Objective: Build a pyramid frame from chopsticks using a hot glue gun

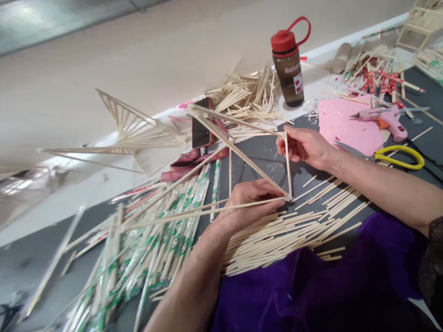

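Observation:
A frame of thin wooden sticks (242, 164), joined at its corners, is held up over the table. My left hand (249, 203) is closed around its lower corner, where several sticks meet. At the upper right corner, my right hand (300, 146) pinches the joint between thumb and fingers. A short stick (288, 161) spans the two corners between my hands. Long sticks run from the frame toward the left. Beneath my hands many loose sticks (277, 242) lie in a spread pile, beside a purple cloth (270, 295).
Green-printed wrapped chopsticks (180, 230) cover the left of the table. A bottle with a red lid (289, 76) stands at the back. Pink glue gun (384, 117), pink paper (332, 122) and yellow-handled scissors (404, 154) lie right. A phone (201, 127) and a fan-shaped stick structure (138, 129) sit behind.

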Available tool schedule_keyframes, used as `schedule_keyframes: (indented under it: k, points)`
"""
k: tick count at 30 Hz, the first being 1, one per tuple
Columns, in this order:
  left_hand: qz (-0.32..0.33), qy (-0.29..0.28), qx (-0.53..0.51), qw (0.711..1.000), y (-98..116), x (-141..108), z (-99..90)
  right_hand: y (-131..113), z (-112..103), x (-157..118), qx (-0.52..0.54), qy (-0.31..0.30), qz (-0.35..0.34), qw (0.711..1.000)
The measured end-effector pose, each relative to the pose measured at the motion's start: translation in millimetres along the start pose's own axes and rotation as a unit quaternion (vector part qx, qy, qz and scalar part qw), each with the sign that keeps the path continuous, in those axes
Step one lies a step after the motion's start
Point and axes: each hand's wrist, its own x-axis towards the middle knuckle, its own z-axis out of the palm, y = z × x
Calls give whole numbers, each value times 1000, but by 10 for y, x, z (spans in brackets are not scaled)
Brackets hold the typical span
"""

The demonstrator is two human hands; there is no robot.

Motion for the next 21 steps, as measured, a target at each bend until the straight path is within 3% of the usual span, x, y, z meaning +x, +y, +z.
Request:
schedule_keyframes:
  k: [8, 16, 21]
  points:
    - [-56, 11, -14, 998, -110, 3, 22, 9, -11, -9, -47, 2, -31, 998]
    - [-25, 18, 50, 998, -109, 29, 53, 48, -24, 53, -119, 125, -62, 983]
    - [-76, 32, 45, 996, -128, 37, 119, 79, -124, 70, -268, 118, -98, 951]
